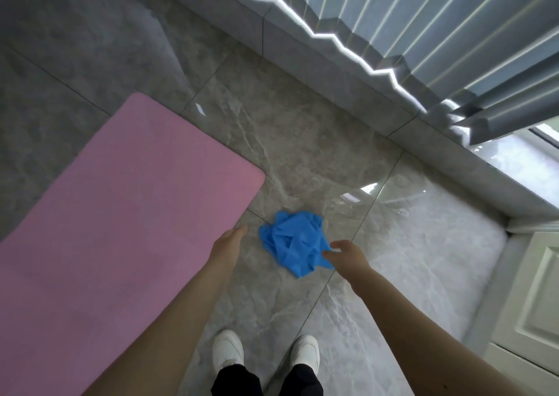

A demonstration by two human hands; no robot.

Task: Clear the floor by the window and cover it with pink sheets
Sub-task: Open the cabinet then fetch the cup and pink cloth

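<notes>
A crumpled blue cloth (292,242) lies on the grey marble floor (302,153) in front of my feet. My right hand (344,255) reaches down at the cloth's right edge, with thumb and fingers touching it; whether they pinch it I cannot tell. My left hand (228,241) hangs just left of the cloth, fingers straight, holding nothing. A pink sheet (121,214) lies flat on the floor at the left, its near corner beside my left hand.
A grey pleated curtain (423,32) hangs along the window (526,153) at the upper right, above a stone sill. A white cabinet (538,289) stands at the right edge. My white shoes (263,353) stand on the tiles at the bottom.
</notes>
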